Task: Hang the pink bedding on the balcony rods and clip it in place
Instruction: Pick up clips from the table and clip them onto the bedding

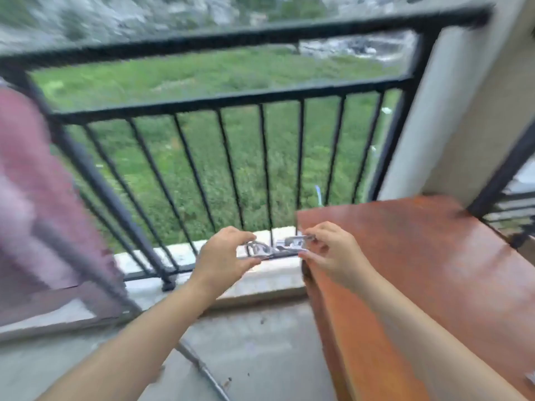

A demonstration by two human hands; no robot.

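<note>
I see two hands out in front of me, both on metal clips. My left hand (224, 254) pinches the left end of the shiny metal clips (275, 246) between thumb and fingers, and my right hand (330, 253) pinches the right end the same way. The metal looks like two clips hooked together, but the blur keeps me from counting them for sure. I can read no brand, label or writing anywhere.

One pink bedding (37, 204) hangs at the far left, draped over the side railing (95, 180), well apart from my hands. No clip shows on it from here.

Ahead is one black balcony railing (231, 99) with two horizontal bars on top and roughly eight upright bars below. One reddish-brown table (419, 270) stands at the right, just beside my right hand. One pale pillar (463, 111) rises behind it. Grass (202, 73) lies beyond the bars, and the concrete floor (254, 342) is below my forearms.
</note>
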